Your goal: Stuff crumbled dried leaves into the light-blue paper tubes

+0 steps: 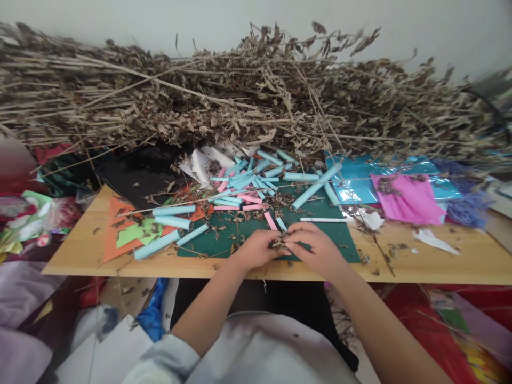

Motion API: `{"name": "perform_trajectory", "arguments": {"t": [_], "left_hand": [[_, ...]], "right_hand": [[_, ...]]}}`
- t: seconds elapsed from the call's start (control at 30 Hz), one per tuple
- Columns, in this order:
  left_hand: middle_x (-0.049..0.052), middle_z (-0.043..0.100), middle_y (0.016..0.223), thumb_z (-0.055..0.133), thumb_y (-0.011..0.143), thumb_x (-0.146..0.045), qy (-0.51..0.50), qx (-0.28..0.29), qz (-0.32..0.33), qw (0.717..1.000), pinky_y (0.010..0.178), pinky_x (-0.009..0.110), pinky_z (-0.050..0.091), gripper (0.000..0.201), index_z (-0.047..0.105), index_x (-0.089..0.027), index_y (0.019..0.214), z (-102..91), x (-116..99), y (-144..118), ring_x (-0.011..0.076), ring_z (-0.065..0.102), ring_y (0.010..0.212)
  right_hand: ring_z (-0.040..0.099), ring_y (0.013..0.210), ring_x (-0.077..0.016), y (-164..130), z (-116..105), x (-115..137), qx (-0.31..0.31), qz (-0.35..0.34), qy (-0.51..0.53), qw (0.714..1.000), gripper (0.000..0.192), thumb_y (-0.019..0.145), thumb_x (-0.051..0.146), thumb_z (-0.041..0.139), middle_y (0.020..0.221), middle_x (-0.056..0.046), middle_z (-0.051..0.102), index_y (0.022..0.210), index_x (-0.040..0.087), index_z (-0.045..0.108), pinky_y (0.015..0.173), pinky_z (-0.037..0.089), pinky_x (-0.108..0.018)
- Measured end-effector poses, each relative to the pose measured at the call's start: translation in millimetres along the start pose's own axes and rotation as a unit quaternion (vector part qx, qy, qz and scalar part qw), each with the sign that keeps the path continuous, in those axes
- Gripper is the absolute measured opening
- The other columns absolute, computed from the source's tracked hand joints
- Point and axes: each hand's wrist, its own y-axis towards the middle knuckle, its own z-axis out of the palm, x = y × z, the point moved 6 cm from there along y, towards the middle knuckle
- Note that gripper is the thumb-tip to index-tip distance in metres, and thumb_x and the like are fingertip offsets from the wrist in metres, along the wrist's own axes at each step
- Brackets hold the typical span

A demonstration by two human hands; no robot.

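My left hand and my right hand meet over the dark green cutting mat near the table's front edge. Between their fingertips they pinch a small clump of dry brown leaves. A short pink paper roll and a short blue one lie just beyond my fingers. A heap of light blue and pink rolled paper tubes covers the mat's far part. A long blue tube lies slanted to the right of the heap.
A large pile of dried leafy branches spans the back of the wooden table. Blue and pink sheets lie at the right, orange and green paper at the left, a thin white stick by the mat.
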Motion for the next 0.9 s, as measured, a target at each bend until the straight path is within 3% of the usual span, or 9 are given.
{"name": "perform_trajectory", "arguments": {"t": [0.13,0.27,0.33,0.47,0.67,0.9], "left_hand": [[-0.003,0.044,0.055,0.053,0.068,-0.038,-0.023,0.005,-0.017,1.0,0.051,0.016,0.032,0.027,0.055,-0.011,0.066,0.9,1.4,1.2,0.0078,0.04,0.055],[-0.003,0.048,0.058,0.058,0.064,-0.036,-0.036,0.011,-0.031,0.999,0.052,0.016,0.034,0.025,0.056,-0.011,0.065,1.5,1.7,2.9,0.0082,0.041,0.057],[-0.002,0.05,0.06,0.058,0.063,-0.035,-0.038,0.018,-0.03,0.999,0.055,0.017,0.035,0.024,0.057,-0.011,0.066,2.6,1.6,2.7,0.0088,0.043,0.059],[-0.002,0.051,0.06,0.058,0.064,-0.035,-0.052,0.033,-0.034,0.998,0.056,0.018,0.036,0.025,0.057,-0.01,0.064,5.7,3.9,1.2,0.0092,0.044,0.058],[-0.003,0.049,0.06,0.057,0.063,-0.028,-0.072,0.021,-0.052,0.996,0.054,0.018,0.035,0.018,0.056,-0.01,0.066,3.8,5.9,2.3,0.009,0.043,0.058],[-0.004,0.043,0.057,0.059,0.061,-0.03,-0.152,0.045,-0.078,0.984,0.05,0.018,0.032,0.022,0.054,-0.01,0.067,5.5,4.9,4.0,0.007,0.037,0.054]], "right_hand": [[0.048,0.089,-0.0171,3.6,9.2,-12.1,0.026,0.101,0.128,0.986,0.005,0.064,0.016,0.049,0.091,-0.004,0.05,0.066,0.019,0.053,0.078,0.037,-0.033],[0.049,0.078,-0.0138,4.7,26.8,-21.5,0.089,0.205,0.299,0.928,0.015,0.059,0.012,0.042,0.084,0.001,0.049,0.071,0.021,0.039,0.066,0.04,-0.027],[0.048,0.071,-0.0124,5.8,32.8,-21.0,0.117,0.23,0.321,0.911,0.021,0.056,0.011,0.04,0.078,0.003,0.048,0.073,0.021,0.035,0.062,0.039,-0.025],[0.042,0.061,-0.0107,7.2,31.9,-15.7,0.138,0.253,0.235,0.928,0.02,0.055,0.01,0.039,0.068,0.005,0.043,0.07,0.022,0.033,0.054,0.034,-0.021],[0.033,0.049,-0.0096,7.7,21.0,-7.9,0.119,0.258,0.112,0.952,0.012,0.059,0.012,0.036,0.054,0.007,0.031,0.067,0.021,0.035,0.045,0.026,-0.019],[0.04,0.06,-0.0116,5.4,10.3,-6.7,0.075,0.169,0.048,0.982,0.007,0.06,0.013,0.043,0.068,0.003,0.041,0.062,0.019,0.042,0.056,0.035,-0.024]]}}
